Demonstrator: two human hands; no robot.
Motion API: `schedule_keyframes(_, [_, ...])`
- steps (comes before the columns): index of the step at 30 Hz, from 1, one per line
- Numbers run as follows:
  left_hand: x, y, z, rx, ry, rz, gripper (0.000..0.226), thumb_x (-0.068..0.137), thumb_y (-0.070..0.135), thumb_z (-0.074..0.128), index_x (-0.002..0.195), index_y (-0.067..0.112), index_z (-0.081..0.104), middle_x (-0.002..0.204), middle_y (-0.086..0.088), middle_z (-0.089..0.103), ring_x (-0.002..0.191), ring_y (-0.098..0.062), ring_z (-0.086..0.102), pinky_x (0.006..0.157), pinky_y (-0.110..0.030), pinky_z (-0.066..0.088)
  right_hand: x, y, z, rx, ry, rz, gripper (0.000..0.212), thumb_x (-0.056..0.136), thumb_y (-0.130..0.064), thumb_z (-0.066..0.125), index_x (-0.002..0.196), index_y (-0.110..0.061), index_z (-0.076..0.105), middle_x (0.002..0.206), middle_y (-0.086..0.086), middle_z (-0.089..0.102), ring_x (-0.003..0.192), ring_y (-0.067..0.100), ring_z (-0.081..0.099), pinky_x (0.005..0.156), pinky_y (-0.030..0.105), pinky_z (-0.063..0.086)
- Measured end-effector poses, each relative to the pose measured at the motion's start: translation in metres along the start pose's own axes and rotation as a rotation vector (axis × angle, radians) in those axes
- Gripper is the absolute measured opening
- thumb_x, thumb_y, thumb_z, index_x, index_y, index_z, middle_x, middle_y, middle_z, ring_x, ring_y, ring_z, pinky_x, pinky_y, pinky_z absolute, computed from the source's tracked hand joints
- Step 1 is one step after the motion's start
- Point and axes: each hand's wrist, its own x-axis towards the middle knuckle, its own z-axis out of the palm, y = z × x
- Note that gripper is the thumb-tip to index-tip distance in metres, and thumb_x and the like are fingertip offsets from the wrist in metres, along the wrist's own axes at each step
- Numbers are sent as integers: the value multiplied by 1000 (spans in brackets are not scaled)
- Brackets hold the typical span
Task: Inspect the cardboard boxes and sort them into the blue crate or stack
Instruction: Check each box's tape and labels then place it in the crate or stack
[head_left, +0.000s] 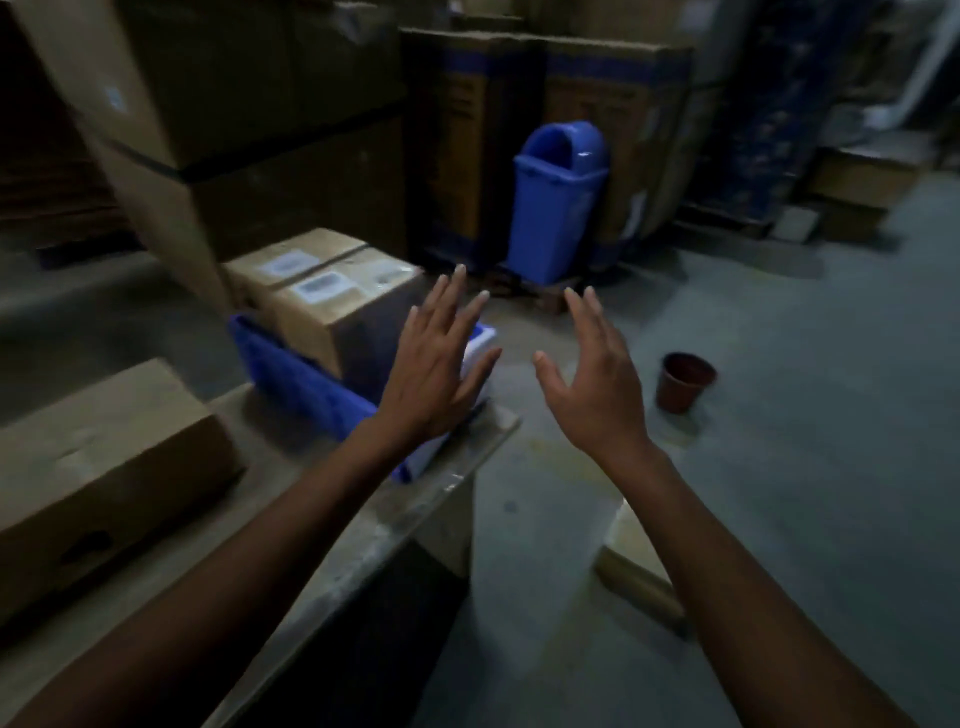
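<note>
Two bare hands over the table's corner: left hand and right hand, fingers straight, spread, holding nothing. Pair of taped, white-labelled brown cardboard boxes stands inside rectangular blue plastic crate on scuffed grey table. Plain oblong cardboard carton near crate.

A blue lidded bin; a brown pot, seemingly plastic, on the floor.

Left hand and right hand outstretched, fingers spread, holding nothing
</note>
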Motion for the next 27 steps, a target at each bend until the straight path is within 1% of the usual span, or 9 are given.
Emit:
schedule_keyframes(2, [22,31,38,-61,-43,57,63,99,50,43,151,13,39,166,-12,16,153,-29,15,115,-60,28,-6,41,-29,-51,40,86,72,95,-28,66,157,-18,31,165,9,26,147,26,31,112,30,29])
schedule_keyframes(6, [58,80,119,-187,-131,141,63,99,50,44,150,13,41,166,-12,16,153,-30,15,113,-61,30,-17,120,-71,-95,113,284,70,95,-27,65,157,-18,32,163,9,30,149,25,30,117,38,31])
schedule_keyframes(10, [88,111,207,-281,-229,143,62,101,51,43,153,20,34,168,-8,8,154,-26,10,117,-60,26,-20,199,-90,-99,163,468,67,97,-27,64,156,-18,34,162,7,34,148,23,32,114,30,28])
schedule_keyframes(14, [111,119,319,-279,-373,119,61,101,49,46,153,18,35,167,-12,12,152,-29,15,120,-50,24,-13,291,-88,-57,105,654,68,97,-28,65,156,-18,33,161,6,36,145,24,38,117,41,36])
schedule_keyframes(18, [113,116,435,-314,-658,0,59,102,46,46,153,17,35,165,-13,17,151,-30,19,120,-49,25,-10,384,-66,99,20,935,66,99,-33,62,156,-19,32,159,6,39,142,26,41,113,40,38])
schedule_keyframes(20, [113,111,485,-399,-757,-150,56,103,43,47,151,15,38,163,-13,23,150,-28,21,119,-42,22,-17,430,-54,194,43,1065,61,101,-34,58,155,-21,34,157,5,40,142,25,42,111,38,39])
schedule_keyframes(23, [110,101,557,-495,-851,-387,51,105,37,44,148,9,42,156,-14,38,145,-28,33,116,-37,27,-30,499,-36,370,105,1254,57,104,-35,52,155,-19,33,158,5,38,140,22,42,115,47,38])
schedule_keyframes(25, [101,95,606,-517,-904,-525,49,107,36,40,148,10,42,155,-12,41,141,-28,39,111,-34,30,-39,549,-19,421,129,1353,54,105,-36,50,153,-15,37,155,5,43,134,20,46,114,53,39])
schedule_keyframes(27, [85,89,661,-528,-941,-626,47,108,35,37,149,12,41,155,-11,41,141,-27,40,105,-29,29,-52,603,3,443,132,1447,40,105,-36,49,140,-16,49,139,2,55,122,20,54,111,53,42])
